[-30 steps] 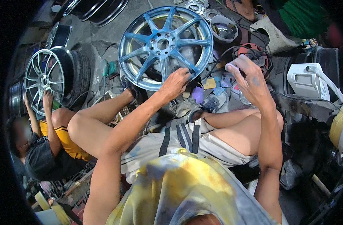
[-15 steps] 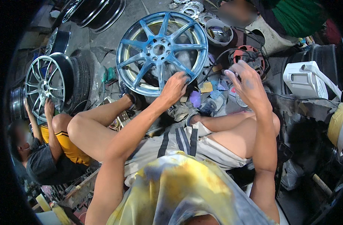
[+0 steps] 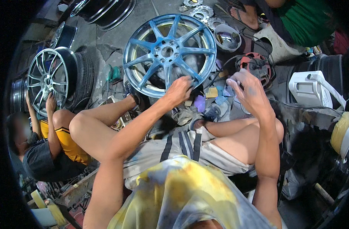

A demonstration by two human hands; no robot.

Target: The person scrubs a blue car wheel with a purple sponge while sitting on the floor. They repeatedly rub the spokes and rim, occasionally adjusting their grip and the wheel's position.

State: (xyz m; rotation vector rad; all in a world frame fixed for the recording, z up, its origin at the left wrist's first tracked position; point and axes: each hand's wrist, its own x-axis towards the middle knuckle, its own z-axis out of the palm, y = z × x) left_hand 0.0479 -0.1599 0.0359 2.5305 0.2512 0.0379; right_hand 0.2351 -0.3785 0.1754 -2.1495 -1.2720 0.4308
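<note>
Rests the left hand (image 3: pixel 180 91) on the near right edge of the blue wheel (image 3: pixel 167 58), bent over it; cannot tell of a tight hold or of any small thing under the fingertips. Holds the right hand (image 3: pixel 252 91) well apart from the wheel, half-curled, near the red machine (image 3: pixel 247 61), with a narrow gap beside the thumb; cannot tell of anything pinched inside.

Places the blue wheel straight ahead, toward the far edge of the floor (image 3: pixel 109 47); cannot make out the support beneath. Has a white bowl (image 3: pixel 232 48) just beside its right edge and a yellow scrap (image 3: pixel 211 92) near its near right edge.

Could tip or slide, at a guess, from hard pressure on one edge, far off centre, with only one hand on it. Could then bump the bowl and spill its load, or trap fingers underneath.

Points its spoked face upward, toward the viewer. Being round, has no long axis across that face; keeps only the axle line through its centre, running roughly upward. Cannot judge the exact lean through so bent a view.
</note>
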